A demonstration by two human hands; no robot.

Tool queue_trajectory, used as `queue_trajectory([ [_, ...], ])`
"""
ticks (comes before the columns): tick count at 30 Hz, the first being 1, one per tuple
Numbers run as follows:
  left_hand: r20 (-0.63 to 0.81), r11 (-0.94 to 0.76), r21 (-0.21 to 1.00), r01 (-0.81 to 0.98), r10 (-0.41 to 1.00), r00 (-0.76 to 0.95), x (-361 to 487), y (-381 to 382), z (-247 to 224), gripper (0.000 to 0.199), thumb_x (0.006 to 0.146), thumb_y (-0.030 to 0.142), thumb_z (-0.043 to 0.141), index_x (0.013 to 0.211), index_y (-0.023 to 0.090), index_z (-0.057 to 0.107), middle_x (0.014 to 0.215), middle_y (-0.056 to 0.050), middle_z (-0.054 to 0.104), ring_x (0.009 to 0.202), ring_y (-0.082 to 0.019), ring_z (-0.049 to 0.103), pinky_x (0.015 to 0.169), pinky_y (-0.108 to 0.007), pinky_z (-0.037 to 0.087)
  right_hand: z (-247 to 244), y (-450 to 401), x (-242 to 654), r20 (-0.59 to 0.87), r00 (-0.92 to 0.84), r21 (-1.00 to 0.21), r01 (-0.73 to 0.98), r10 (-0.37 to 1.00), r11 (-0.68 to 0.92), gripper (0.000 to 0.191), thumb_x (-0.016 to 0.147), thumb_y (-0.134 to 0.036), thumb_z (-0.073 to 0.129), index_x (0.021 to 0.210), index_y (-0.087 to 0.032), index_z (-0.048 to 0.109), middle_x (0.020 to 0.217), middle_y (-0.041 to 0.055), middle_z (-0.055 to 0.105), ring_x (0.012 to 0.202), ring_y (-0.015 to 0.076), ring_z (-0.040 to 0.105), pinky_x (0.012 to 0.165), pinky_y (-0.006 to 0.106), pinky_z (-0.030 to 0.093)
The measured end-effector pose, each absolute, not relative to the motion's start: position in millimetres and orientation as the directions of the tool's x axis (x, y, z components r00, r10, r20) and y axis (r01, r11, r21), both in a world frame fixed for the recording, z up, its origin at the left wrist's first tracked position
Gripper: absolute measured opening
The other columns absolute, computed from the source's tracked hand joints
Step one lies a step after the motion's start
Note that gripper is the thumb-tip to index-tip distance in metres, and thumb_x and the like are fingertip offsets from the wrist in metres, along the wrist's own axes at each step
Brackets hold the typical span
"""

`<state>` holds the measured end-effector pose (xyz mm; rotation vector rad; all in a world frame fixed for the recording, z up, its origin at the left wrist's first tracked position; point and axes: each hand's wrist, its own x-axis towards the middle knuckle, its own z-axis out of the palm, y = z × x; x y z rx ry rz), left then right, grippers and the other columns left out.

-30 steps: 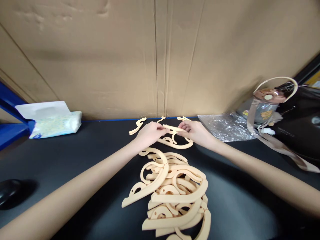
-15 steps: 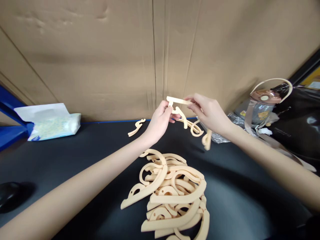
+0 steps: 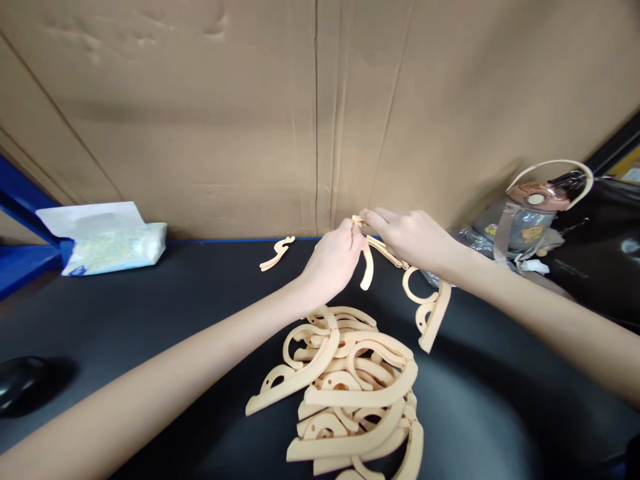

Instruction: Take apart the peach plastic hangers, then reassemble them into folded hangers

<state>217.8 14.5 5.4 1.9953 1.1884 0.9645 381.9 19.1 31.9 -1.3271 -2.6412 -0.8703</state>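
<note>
Near the back of the black table my left hand [image 3: 334, 263] is closed around a beige curved plastic piece [image 3: 367, 268], whose arm hangs below the fingers. My right hand [image 3: 400, 233] meets it, fingertips pressed on the top end of the same piece. Below my right wrist hangs another beige part [image 3: 436, 317] with a ring and a straight bar; how it is held is hidden. A heap of beige hanger-like parts [image 3: 360, 398] lies nearer to me. One small hooked piece [image 3: 277, 255] rests left of my left hand.
A tissue pack [image 3: 115, 250] lies at the back left, a black mouse [image 3: 23, 383] at the left edge. At the right stand a bottle [image 3: 533, 213] with a handle and a black bag [image 3: 600, 260]. Cardboard [image 3: 200, 120] rises behind the table.
My hands have come together and the held piece is now mostly covered by the fingers. The ring-and-bar part under my right wrist has swung lower and to the right.
</note>
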Motion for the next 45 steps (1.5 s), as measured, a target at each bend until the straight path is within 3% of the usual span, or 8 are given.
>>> queue_trajectory([
  [7,0.204,-0.349,0.649,0.676,0.936,0.288,179,24,19,0.017,0.099,0.024,0.048,0.083,0.02,0.051,0.057,0.005,0.042,0.052,-0.014,0.046,0.055,-0.028,0.033,45,48,405,0.363,-0.388,0.213,0.92,0.847,0.33,0.02,0.096,-0.014,0.04,0.093,-0.014,0.06,0.07,0.0084,0.064,0.054,0.0179,0.053,0.054,0.03,0.026],
  [14,-0.069,0.036,0.639,0.768,0.998,0.01,87,101,6,0.029,0.096,0.036,0.06,0.115,0.015,0.062,0.11,-0.007,0.066,0.09,-0.019,0.066,0.077,-0.038,0.058,63,38,417,0.411,-0.252,-0.414,0.805,0.876,0.426,0.022,0.1,-0.026,0.04,0.088,-0.02,0.058,0.059,-0.0021,0.061,0.046,0.0122,0.053,0.056,0.027,0.041],
  [24,-0.114,0.086,0.762,0.641,0.994,0.002,89,94,-16,0.034,0.095,0.039,0.059,0.12,0.016,0.062,0.126,-0.01,0.062,0.108,-0.025,0.063,0.089,-0.043,0.055,77,51,402,0.489,0.271,-0.871,0.197,0.829,0.45,0.015,0.093,-0.014,0.037,0.085,-0.025,0.044,0.07,0.0021,0.072,0.047,0.0113,0.052,0.048,0.024,0.039],
  [29,-0.142,0.035,0.924,0.382,0.956,0.257,122,66,6,0.081,0.097,0.067,0.011,0.107,0.015,0.071,0.113,-0.015,0.071,0.093,-0.023,0.069,0.073,-0.03,0.056,48,44,384,0.301,0.154,-0.949,-0.051,0.941,0.312,0.019,0.091,-0.012,0.034,0.078,-0.024,0.041,0.097,0.0092,0.076,0.075,0.0136,0.07,0.079,0.033,0.057],
  [33,-0.255,0.282,0.959,0.015,0.842,0.475,140,48,13,0.065,0.092,0.07,0.038,0.095,0.015,0.074,0.097,-0.013,0.072,0.051,-0.009,0.054,0.041,-0.018,0.041,10,38,375,0.314,0.051,-0.949,0.023,0.948,0.314,0.023,0.078,-0.016,0.059,0.074,-0.024,0.037,0.103,0.0064,0.075,0.086,0.0174,0.073,0.082,0.035,0.059],
  [36,-0.262,0.299,0.954,-0.015,0.856,0.446,143,40,11,0.022,0.088,0.036,0.068,0.087,0.015,0.072,0.079,-0.003,0.064,0.043,-0.001,0.037,0.035,-0.012,0.027,-2,34,380,0.419,-0.039,-0.856,0.317,0.907,0.409,0.023,0.077,-0.023,0.066,0.074,-0.022,0.043,0.1,0.0071,0.075,0.083,0.019,0.072,0.076,0.035,0.057],
  [40,-0.254,0.266,0.964,0.032,0.87,0.422,146,36,8,0.01,0.087,0.023,0.07,0.086,0.013,0.07,0.067,0.005,0.048,0.042,0.001,0.028,0.035,-0.01,0.022,8,24,381,0.514,-0.255,-0.289,0.847,0.819,0.445,0.014,0.091,-0.03,0.061,0.101,-0.021,0.062,0.092,0.005,0.076,0.08,0.0214,0.07,0.069,0.031,0.046],
  [45,-0.224,0.203,0.975,0.095,0.886,0.405,151,34,11,0.016,0.084,0.027,0.074,0.096,0.017,0.071,0.07,0.005,0.047,0.043,0.0,0.027,0.035,-0.012,0.02,15,12,361,0.3,-0.434,0.171,0.9,0.849,0.4,0.032,0.103,-0.035,0.04,0.125,-0.019,0.057,0.089,0.0086,0.076,0.074,0.0256,0.07,0.055,0.029,0.031],
])
